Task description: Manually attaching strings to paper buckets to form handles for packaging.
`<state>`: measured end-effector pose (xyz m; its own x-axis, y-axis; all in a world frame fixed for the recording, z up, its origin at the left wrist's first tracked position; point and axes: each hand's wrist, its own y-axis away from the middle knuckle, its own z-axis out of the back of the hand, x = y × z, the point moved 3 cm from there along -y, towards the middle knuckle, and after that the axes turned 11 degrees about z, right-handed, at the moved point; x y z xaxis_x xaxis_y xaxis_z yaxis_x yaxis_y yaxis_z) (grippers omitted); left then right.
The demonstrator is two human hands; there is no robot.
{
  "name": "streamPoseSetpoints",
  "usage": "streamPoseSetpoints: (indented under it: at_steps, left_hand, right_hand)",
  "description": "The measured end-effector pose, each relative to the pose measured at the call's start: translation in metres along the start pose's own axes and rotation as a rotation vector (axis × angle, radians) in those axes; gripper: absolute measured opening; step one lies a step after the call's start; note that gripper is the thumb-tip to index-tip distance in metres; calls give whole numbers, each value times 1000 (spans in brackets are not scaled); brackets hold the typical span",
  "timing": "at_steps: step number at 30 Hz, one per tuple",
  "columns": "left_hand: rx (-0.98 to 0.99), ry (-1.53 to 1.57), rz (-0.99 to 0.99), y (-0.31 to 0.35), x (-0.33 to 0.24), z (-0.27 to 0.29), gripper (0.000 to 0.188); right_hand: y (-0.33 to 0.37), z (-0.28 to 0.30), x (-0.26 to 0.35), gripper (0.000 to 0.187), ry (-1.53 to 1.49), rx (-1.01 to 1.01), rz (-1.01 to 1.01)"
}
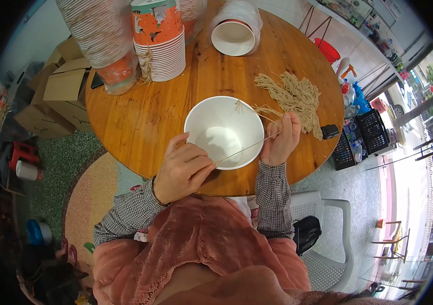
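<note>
A thin tan paper cord (247,149) is stretched taut across the near part of a white paper bucket (211,114). My left hand (186,165) pinches one end between thumb and fingers at the bucket's near left rim. At the right rim, my right hand (282,140) grips the other end, its fingers closed. Loose strands of cord (249,107) reach from beside my right hand over the bucket's rim. A tangled heap of tan cords (297,99) lies just beyond that hand. The bucket stands upright, and its inside shows plain white.
Tall stacks of paper buckets (160,56) stand at the back left of the round wooden table (206,76). Another bagged stack of buckets (234,38) lies on its side at the back. A small black object (330,131) sits near the right edge. A grey plastic chair (336,239) is below right.
</note>
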<state>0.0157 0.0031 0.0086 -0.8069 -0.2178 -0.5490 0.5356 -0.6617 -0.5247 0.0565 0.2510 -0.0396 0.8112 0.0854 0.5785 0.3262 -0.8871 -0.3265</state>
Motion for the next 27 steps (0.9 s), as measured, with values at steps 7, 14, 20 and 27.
streamPoseSetpoints:
  at_steps: [7,14,20,27]
  left_hand:
    - [-44,-261,-240,-4,-12,0,10]
    - [-28,-264,-220,-21,7,7,11]
    - [27,-211,-212,-18,11,-3,10]
    - [54,-204,-198,-20,14,-1,13]
  right_hand:
    - [3,24,-22,6,37,47,-101]
    - [44,37,11,6,734,607,119]
    - [33,-17,55,13,763,630,390]
    - [30,-97,80,35,849,1094,530]
